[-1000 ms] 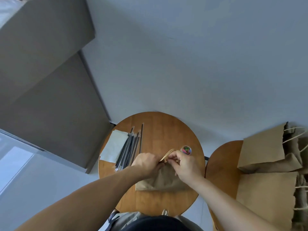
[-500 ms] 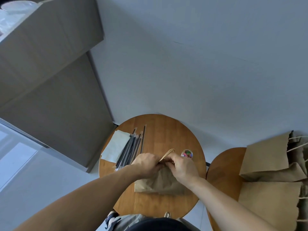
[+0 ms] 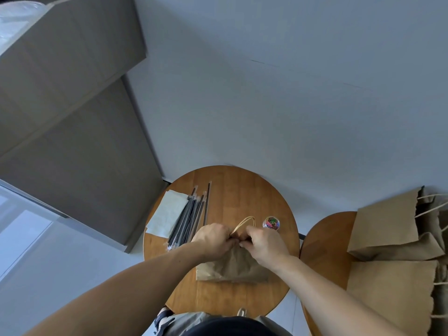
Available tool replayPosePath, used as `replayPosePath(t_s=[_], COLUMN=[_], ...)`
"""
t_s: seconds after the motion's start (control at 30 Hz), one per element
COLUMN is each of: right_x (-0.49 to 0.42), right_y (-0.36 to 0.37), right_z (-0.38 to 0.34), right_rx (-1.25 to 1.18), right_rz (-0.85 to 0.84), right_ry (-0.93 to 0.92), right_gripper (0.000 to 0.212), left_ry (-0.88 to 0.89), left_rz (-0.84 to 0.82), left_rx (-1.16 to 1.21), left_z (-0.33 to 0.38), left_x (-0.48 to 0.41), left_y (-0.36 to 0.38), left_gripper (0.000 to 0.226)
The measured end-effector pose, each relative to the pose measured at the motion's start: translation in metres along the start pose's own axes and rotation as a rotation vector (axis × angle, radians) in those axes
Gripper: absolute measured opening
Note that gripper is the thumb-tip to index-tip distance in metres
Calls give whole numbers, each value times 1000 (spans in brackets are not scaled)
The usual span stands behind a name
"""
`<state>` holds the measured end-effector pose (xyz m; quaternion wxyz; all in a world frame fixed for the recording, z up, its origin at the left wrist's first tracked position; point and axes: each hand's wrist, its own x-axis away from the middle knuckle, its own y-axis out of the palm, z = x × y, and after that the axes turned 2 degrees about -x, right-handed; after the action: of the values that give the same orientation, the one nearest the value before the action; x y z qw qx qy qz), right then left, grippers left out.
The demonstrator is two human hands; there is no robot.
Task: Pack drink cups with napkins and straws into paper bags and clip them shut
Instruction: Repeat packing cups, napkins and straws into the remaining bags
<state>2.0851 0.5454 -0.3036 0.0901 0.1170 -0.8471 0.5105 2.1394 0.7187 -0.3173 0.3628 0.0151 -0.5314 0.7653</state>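
Both hands meet at the top of the paper bag (image 3: 232, 265), which stands near the front edge of the round table (image 3: 242, 187): left hand (image 3: 213, 238) and right hand (image 3: 264, 243) pinch its gathered mouth. Straws (image 3: 191, 214) lie left, just beside; the clip jar (image 3: 271, 223) sits right; far tabletop bare.
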Motion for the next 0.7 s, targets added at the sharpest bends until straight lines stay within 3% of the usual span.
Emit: replayPosePath(t_s=[0.33,0.47,0.57,0.7], right_x=[5,24,36,43], right_y=[1,-4,-7,4], right_z=[-3,6,24,48], right_rx=[51,-113,-94,-70], right_rz=[63,367,515,293], right_ry=[-71,-323,-306,-71], right_gripper=[18,13,19,50], left_ry=[29,90,76,-26], left_rz=[-41,-43,-75,-119], left_rx=[26,7,53,208], left_z=[1,-11,-36,-63], left_x=[0,4,12,23], left_y=[-8,-21,-23,-12], left_gripper=[24,29,42,55])
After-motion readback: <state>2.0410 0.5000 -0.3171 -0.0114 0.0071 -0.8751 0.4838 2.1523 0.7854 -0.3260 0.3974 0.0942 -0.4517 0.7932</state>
